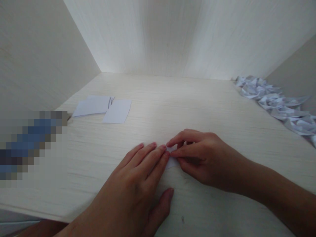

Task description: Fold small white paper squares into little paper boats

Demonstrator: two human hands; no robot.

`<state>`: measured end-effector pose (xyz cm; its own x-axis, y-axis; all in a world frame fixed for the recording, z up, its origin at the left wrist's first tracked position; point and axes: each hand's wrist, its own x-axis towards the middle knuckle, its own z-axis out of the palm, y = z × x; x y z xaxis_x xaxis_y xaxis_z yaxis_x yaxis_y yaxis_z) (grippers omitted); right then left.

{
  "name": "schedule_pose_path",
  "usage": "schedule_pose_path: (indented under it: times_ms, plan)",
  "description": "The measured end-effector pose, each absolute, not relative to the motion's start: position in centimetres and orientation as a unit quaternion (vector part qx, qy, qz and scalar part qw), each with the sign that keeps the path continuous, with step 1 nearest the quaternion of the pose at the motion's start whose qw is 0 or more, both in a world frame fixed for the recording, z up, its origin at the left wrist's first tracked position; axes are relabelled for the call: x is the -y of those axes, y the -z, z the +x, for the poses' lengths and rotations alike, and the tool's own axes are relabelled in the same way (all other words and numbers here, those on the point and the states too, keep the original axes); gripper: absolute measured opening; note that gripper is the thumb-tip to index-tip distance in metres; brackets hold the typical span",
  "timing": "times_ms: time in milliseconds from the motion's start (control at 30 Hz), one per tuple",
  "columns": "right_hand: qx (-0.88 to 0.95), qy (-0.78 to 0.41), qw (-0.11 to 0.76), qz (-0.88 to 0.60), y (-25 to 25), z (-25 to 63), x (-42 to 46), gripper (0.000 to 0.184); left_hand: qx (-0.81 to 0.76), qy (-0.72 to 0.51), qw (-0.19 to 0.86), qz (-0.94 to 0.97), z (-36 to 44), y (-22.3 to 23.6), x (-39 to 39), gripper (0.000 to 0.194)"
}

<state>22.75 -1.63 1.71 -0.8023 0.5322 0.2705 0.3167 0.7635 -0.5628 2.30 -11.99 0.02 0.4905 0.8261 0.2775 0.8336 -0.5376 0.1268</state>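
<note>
A small piece of white paper (172, 162) lies on the pale wooden surface between my hands, mostly covered by fingers. It looks folded, with one part raised near my right fingertips. My left hand (138, 177) lies flat, its fingers stretched out and their tips pressing on the paper's left side. Its thumb rests apart on the wood. With thumb and index finger, my right hand (202, 154) pinches the paper from the right. The paper's far side is hidden under the fingers.
Several cut white paper sheets (117, 112) lie at the back left. A long heap of folded white paper pieces (274, 98) runs along the right wall. Pale panels (172, 39) enclose the back and sides. A pixelated blue patch (32, 141) covers the left edge.
</note>
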Motion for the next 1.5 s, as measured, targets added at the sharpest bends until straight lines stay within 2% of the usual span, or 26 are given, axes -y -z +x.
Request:
schedule_pose_path:
  times_ms: [233, 467, 633, 1000, 1167, 1300, 1500]
  plan:
    - [0.922, -0.244, 0.200, -0.225, -1.7, 22.7, 1.7, 0.025, 0.468, 0.125, 0.055, -0.873, 2.5, 0.0, 11.9, 0.053]
    - [0.945, -0.188, 0.173, -0.206, -2.0, 22.6, 2.0, 0.014, 0.439, 0.122, 0.102, -0.884, 2.3, 0.0, 11.6, 0.038]
    - [0.960, -0.117, 0.140, -0.212, -2.4, 22.6, 2.8, 0.007, 0.423, 0.154, 0.082, -0.889, 1.7, 0.6, 11.5, 0.042]
    - [0.968, -0.035, 0.097, -0.228, -2.7, 22.1, 3.9, 0.009, 0.404, 0.177, 0.071, -0.895, 0.8, 1.9, 10.8, 0.058]
    - [0.968, -0.007, 0.117, -0.223, -2.4, 22.1, 4.0, 0.004, 0.415, 0.180, 0.076, -0.888, 0.5, 2.0, 10.7, 0.057]
    - [0.967, 0.021, 0.130, -0.220, -1.9, 22.1, 4.4, 0.008, 0.408, 0.170, 0.087, -0.893, 0.4, 1.1, 10.5, 0.050]
    - [0.965, 0.039, 0.135, -0.222, -1.5, 22.2, 4.5, 0.011, 0.418, 0.161, 0.087, -0.890, 0.5, 0.7, 10.8, 0.054]
